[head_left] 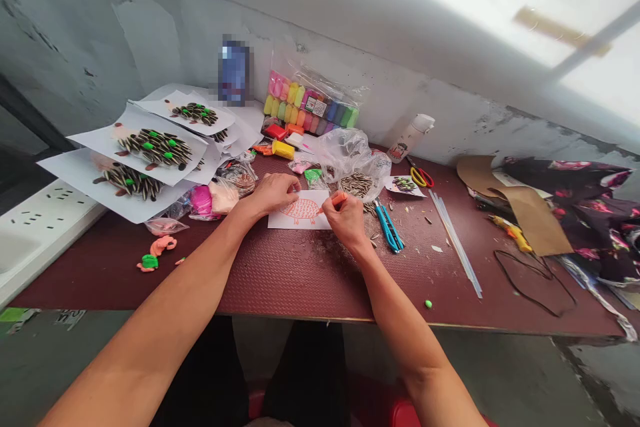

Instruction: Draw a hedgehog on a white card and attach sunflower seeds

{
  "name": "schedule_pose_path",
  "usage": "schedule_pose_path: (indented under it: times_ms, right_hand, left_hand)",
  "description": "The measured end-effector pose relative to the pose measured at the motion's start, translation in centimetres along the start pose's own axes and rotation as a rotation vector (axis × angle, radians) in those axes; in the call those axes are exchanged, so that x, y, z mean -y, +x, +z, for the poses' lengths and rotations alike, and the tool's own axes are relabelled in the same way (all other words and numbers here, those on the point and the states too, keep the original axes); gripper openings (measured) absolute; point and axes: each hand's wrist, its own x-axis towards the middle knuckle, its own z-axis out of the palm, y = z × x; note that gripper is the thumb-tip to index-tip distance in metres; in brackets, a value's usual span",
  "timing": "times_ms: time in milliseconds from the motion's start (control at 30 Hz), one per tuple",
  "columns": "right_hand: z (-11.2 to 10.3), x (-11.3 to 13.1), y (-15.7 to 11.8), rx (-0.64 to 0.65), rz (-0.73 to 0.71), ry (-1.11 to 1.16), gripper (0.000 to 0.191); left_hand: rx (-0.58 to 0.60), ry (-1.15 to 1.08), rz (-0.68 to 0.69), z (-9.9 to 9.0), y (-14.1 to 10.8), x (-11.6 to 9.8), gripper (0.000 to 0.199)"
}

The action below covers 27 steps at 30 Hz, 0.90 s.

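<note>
Sunflower-seed hedgehog sheets (155,149) lie stacked at far left on the maroon table mat (280,273). Left hand (273,193) rests on the paper sheet (283,219), fingers loose and not gripping, seemingly pinning it so it won't slide. Orange hedgehog drawing (300,210) lies just beside those fingertips. Right hand (346,218) has fingers clenched around an orange marker (336,201), tip at the sheet. Blue pens (388,228) lie just right.

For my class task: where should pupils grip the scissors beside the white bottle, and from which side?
Best the looped handles of the scissors, from the near side: they lie flat, loops nearer, blades pointing toward the wall.
</note>
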Motion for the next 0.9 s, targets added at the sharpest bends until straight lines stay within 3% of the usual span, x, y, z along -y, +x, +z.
schedule_pose_path:
  times_ms: [900]
  right_hand:
    - [0.00, 0.32, -0.09, -0.005, -0.009, 0.004, 0.029]
  left_hand:
    - [-0.003, 0.005, -0.004, -0.01, -0.12, -0.18, 0.031]
